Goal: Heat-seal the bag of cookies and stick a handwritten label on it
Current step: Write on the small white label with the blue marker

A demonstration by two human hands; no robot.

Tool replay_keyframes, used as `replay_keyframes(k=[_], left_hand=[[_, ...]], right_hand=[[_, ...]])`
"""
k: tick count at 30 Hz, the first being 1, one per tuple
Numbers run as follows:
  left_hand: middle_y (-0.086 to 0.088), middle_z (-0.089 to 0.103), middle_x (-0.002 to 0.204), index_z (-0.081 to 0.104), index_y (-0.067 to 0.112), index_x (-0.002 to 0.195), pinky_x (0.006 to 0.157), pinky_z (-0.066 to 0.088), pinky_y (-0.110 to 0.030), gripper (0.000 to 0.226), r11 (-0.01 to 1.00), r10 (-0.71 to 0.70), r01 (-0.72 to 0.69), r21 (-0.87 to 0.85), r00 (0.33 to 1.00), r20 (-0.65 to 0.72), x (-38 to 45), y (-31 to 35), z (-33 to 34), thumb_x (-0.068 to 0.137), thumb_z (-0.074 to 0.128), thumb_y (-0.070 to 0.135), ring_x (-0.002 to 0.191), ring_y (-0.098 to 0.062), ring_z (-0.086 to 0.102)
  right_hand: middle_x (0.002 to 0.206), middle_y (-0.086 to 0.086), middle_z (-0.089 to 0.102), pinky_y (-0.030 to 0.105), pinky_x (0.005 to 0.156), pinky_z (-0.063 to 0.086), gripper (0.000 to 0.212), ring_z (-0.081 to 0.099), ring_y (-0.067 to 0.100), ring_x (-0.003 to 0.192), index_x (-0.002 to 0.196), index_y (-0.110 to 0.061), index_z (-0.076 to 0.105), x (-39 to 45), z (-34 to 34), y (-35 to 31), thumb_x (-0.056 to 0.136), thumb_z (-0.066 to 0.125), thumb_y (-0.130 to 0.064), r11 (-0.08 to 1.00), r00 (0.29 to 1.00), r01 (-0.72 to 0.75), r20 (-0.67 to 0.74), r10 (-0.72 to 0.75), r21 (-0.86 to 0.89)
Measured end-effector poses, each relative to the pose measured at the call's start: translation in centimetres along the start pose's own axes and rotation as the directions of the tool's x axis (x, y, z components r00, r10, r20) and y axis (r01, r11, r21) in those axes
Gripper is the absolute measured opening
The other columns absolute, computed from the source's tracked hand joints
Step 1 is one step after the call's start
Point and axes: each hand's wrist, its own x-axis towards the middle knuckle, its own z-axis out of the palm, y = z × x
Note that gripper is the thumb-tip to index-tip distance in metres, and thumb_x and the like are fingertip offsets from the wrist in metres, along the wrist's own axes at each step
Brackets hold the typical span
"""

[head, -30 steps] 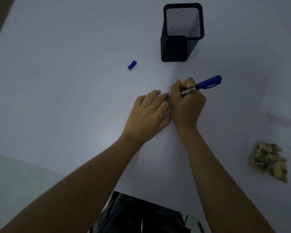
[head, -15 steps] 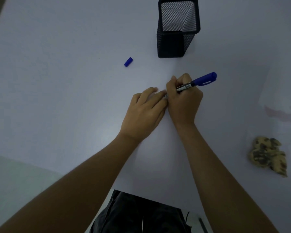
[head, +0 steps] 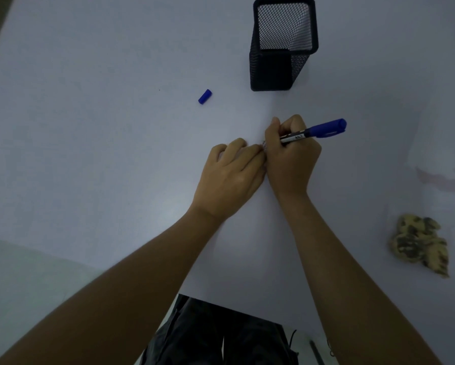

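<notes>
Surface [head: 89, 154]: plain matte white, smooth, dim lighting. Its near edge runs diagonally from lower left to the person's lap; pale floor beyond it at lower left.

Pen holder [head: 283, 43]: black wire mesh, square section, upright, looks empty, at the far side above the hands. Pen cap [head: 204, 96]: small blue plastic cylinder lying on its side, left of the holder, well apart from both hands.

Cookies [head: 419, 245]: lumpy tan pieces with dark flecks, at the right side of the surface, well apart from the hands. Bag film around them is too faint to make out; a pale translucent sheet area with a pinkish smear sits above them near the right edge.

Open room: wide bare stretch left of the hands and toward the far left corner; a narrower clear band between the hands and the cookies.

Right hand [head: 290, 159]: fingers curled tight around a marker [head: 317, 130], blue rear end pointing right, white printed barrel, tip down and hidden behind the knuckles. Left hand [head: 231, 177]: palm down, fingers [head: 235, 146] loosely bent and close together, pressed on the surface, touching the right hand. Label under them is hidden; only a small grey speck shows between the two hands.
</notes>
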Motion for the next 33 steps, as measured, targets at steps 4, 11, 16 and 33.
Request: replay_keyframes(k=[4, 11, 16, 33], left_hand=[[-0.006, 0.070, 0.109, 0.070, 0.010, 0.106, 0.080, 0.049, -0.039, 0.025, 1.000, -0.001, 0.001, 0.005, 0.999, 0.049, 0.09, -0.13, -0.37, 0.093, 0.057, 0.027, 0.106, -0.028, 0.062], [-0.006, 0.069, 0.113, 0.069, 0.010, 0.104, 0.085, 0.046, -0.040, 0.025, 1.000, -0.020, 0.021, -0.010, 0.997, 0.076, 0.09, 0.11, -0.87, 0.093, 0.058, 0.028, 0.113, -0.029, 0.058], [-0.007, 0.068, 0.115, 0.068, 0.010, 0.106, 0.092, 0.043, -0.039, 0.027, 0.999, -0.034, 0.038, -0.033, 0.993, 0.110, -0.15, 0.50, -0.76, 0.093, 0.056, 0.030, 0.118, -0.031, 0.055], [-0.012, 0.069, 0.113, 0.067, 0.005, 0.111, 0.095, 0.041, -0.036, 0.033, 1.000, -0.004, 0.001, 0.026, 0.994, 0.113, 0.34, 0.28, -0.63, 0.092, 0.060, 0.031, 0.110, -0.033, 0.057]], right_hand=[[0.055, -0.004, 0.051, 0.003, 0.050, 0.034, 0.025, 0.048, -0.005, 0.046, 0.069, -0.003, 0.054, 0.20, 0.04, -0.27, 0.092, 0.060, -0.012, 1.000, 1.000, -0.005, -0.015, 0.006, 0.031], [0.054, -0.007, 0.048, 0.003, 0.049, 0.034, 0.028, 0.049, -0.008, 0.048, 0.069, -0.015, 0.046, 0.39, -0.26, -0.83, 0.091, 0.062, -0.010, 0.998, 1.000, -0.029, 0.002, 0.029, 0.048], [0.054, 0.003, 0.056, 0.011, 0.049, 0.042, 0.026, 0.053, 0.010, 0.047, 0.069, -0.013, 0.049, 0.25, -0.49, -0.66, 0.092, 0.060, -0.014, 0.997, 0.999, -0.041, 0.031, 0.039, 0.060], [0.054, 0.003, 0.053, 0.022, 0.049, 0.046, 0.028, 0.054, 0.017, 0.047, 0.068, -0.015, 0.044, 0.39, -0.37, -0.26, 0.091, 0.061, -0.017, 0.994, 0.998, -0.063, -0.003, 0.064, 0.088]])
